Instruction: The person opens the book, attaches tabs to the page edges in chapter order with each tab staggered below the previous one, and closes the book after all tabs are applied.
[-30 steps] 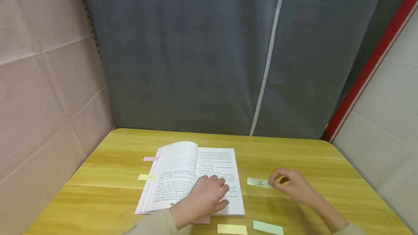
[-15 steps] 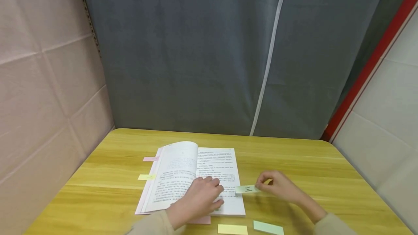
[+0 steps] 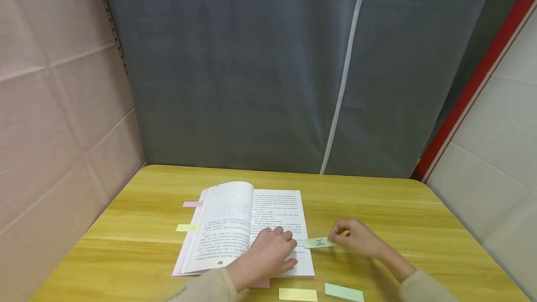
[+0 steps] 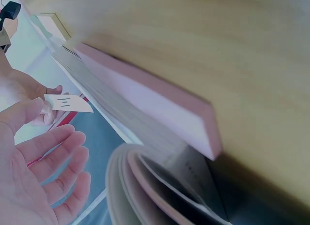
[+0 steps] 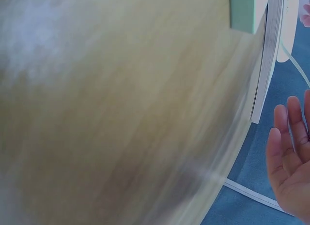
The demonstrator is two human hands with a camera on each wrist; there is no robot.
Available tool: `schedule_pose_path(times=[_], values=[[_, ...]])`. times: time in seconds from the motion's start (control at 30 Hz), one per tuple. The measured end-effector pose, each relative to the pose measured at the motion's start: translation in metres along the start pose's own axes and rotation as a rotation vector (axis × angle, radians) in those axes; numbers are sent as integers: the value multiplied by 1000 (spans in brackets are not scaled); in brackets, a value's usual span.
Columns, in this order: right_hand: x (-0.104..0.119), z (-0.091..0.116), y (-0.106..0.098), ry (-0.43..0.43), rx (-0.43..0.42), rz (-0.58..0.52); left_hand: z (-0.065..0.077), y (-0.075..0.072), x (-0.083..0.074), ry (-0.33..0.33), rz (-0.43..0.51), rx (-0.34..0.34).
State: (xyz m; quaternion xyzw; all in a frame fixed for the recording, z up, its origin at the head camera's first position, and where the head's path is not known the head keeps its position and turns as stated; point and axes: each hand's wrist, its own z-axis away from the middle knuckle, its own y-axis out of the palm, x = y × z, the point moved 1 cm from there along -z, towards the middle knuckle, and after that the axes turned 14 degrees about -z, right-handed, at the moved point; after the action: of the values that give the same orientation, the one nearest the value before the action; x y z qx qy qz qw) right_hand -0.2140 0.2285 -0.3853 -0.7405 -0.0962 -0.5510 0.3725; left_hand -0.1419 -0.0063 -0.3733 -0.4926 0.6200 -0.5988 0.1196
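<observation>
An open book point(image 3: 278, 206) lies on the table, its left pages bulging up near the spine. Over the lower part of its right page is my left hand point(image 3: 268, 253), its fingers relaxed and holding nothing. To the right, my right hand point(image 3: 356, 237) pinches a pale green sticky note point(image 3: 317, 243) by its right end between thumb and fingertip. Dark strokes are marked on the note, and its left end overlaps the right page's outer edge. The left wrist view shows the note point(image 4: 72, 103) beyond my left thumb. In the right wrist view, the note is out of sight.
Along the table's near side sit a yellow sticky-note pad point(image 3: 298, 294), a green pad point(image 3: 344, 292) and a pink pad point(image 3: 261, 284), partly behind my left arm. A pink tab point(image 3: 192, 204) and a yellow tab point(image 3: 187, 228) stick out from the book's left edge. A grey curtain point(image 3: 243, 69) hangs behind.
My right hand has brought the green sticky note leftward to the right page's edge, and has stayed there over the last half second. My left hand shifted slightly left, then back right.
</observation>
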Motion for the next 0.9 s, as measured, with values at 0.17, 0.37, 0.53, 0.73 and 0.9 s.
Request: schedule_pose_path(times=[0.17, 0.37, 0.53, 0.73, 0.9], values=[[-3, -2, 1, -2, -1, 13, -3, 0, -3, 3, -7, 9], [-6, -4, 0, -18, -3, 31, -9, 2, -9, 29, -33, 69], [-6, -4, 1, 2, -4, 53, -13, 6, -17, 73, 3, 197], [-8, -4, 2, 11, -4, 62, -14, 10, -21, 86, 1, 264], [-8, -4, 2, 16, -4, 61, -14, 8, -23, 83, -6, 286]])
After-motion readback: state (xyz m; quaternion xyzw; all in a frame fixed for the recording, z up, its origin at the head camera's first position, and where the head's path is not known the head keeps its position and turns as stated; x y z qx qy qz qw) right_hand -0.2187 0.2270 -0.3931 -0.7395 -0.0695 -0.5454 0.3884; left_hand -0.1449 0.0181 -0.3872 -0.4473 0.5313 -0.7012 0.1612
